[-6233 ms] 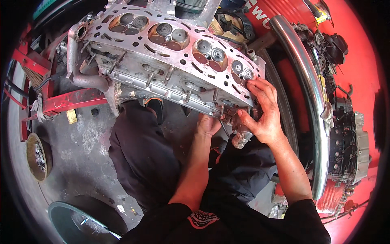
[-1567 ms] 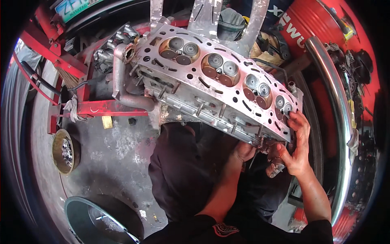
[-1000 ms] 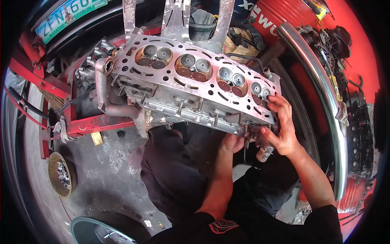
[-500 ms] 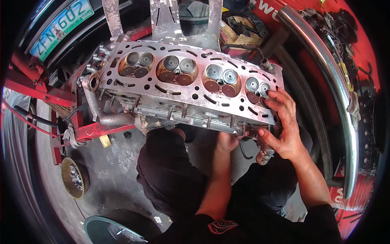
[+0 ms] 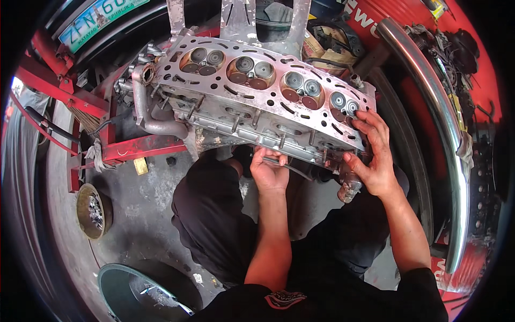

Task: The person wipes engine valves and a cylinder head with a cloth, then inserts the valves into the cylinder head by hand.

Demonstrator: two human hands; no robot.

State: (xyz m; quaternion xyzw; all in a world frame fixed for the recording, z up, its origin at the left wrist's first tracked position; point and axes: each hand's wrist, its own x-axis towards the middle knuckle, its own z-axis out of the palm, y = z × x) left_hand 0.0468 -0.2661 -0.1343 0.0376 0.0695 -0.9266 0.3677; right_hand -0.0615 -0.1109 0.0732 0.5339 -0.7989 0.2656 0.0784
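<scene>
A metal cylinder head [image 5: 212,86] lies before me, its flat face with four pairs-of-valves pockets turned up. It is tilted down toward my right. At its right end my right hand [image 5: 378,155] grips the corner, fingers over the flat face beside the last combustion chamber [image 5: 343,106] and thumb against the near side. Below the near edge my left hand [image 5: 270,170] is closed around a thin dark bent rod [image 5: 298,170], which points off to the right. Fingertips of that hand lie close under the cylinder head. Studs [image 5: 236,123] stick out along the near side.
A red steel frame [image 5: 142,148] stands at left. Below it are a round bowl of small metal parts [image 5: 109,212] and a dark tub [image 5: 104,279]. A red drum [image 5: 370,24] and a curved chrome bar [image 5: 456,134] stand to my right. A pale chair-like support [image 5: 238,32] is behind.
My left hand has come up and left from lower down, bringing the bent rod to the cylinder head's near edge. The right hand keeps its grip. The view has shifted slightly.
</scene>
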